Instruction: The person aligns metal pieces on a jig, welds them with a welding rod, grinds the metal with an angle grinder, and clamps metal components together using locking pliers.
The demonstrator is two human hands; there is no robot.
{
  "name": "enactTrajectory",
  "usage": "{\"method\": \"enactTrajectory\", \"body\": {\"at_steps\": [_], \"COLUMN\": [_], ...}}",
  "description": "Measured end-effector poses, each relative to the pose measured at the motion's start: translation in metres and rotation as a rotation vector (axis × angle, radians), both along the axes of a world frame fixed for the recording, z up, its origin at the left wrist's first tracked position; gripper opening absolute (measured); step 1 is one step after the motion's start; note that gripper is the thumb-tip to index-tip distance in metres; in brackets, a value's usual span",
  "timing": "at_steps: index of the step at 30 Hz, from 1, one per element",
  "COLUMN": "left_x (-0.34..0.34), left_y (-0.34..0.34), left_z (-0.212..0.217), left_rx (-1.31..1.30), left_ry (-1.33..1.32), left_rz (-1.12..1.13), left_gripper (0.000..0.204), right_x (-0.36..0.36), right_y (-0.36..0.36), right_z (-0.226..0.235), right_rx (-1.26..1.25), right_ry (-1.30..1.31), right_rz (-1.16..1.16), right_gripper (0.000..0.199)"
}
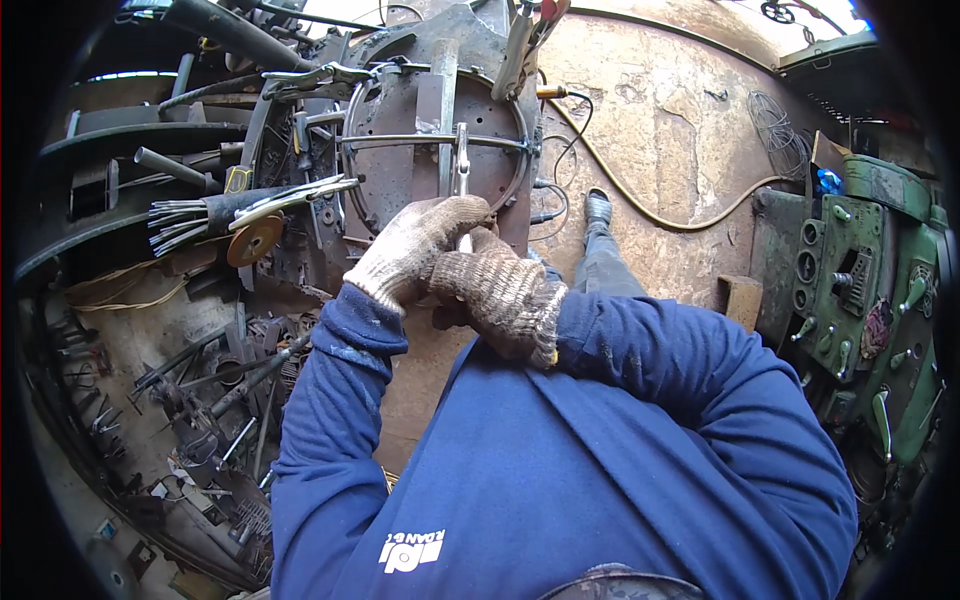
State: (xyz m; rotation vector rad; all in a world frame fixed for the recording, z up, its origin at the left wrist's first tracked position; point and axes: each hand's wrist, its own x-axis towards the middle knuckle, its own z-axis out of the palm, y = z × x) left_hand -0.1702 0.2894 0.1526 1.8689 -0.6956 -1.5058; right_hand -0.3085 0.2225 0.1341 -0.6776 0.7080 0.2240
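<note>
Both my hands wear knitted work gloves and are together at the near rim of a round metal ring (352,112) on the steel worktable. My left hand (425,240) is closed around the handles of silver locking pliers (462,165). My right hand (492,290) is closed just below it, over the lower end of the same pliers; its fingertips are partly hidden. The pliers' jaws meet a thin metal rod (400,139) that crosses the ring. A flat bar (446,90) runs lengthwise under the rod.
Another pair of locking pliers (315,80) grips the ring's far left. A bundle of welding rods (250,208) and a brown grinding disc (256,241) are at left, above heaped scrap metal (210,400). A cable (640,205) crosses the floor. A green machine (850,280) stands right.
</note>
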Motion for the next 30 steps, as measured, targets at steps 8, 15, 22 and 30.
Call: {"method": "enactTrajectory", "body": {"at_steps": [8, 15, 22, 30], "left_x": [0.0, 0.006, 0.004, 0.003], "left_y": [0.002, 0.01, 0.008, 0.01], "left_z": [-0.007, -0.014, -0.014, -0.017], "left_rx": [0.079, -0.198, -0.079, 0.102], "left_ry": [0.09, -0.218, -0.115, 0.253], "left_rz": [0.135, -0.233, -0.152, 0.25], "left_gripper": [0.039, 0.031, 0.032, 0.05], "right_x": [-0.001, 0.0, -0.001, 0.0], "right_y": [0.007, 0.012, 0.011, 0.015], "right_z": [-0.004, -0.005, -0.006, -0.017], "right_rx": [0.053, 0.02, 0.002, 0.051], "right_ry": [-0.112, -0.048, -0.061, -0.154], "right_rz": [-0.105, -0.137, -0.092, -0.092], "right_gripper": [0.042, 0.04, 0.042, 0.034]}}
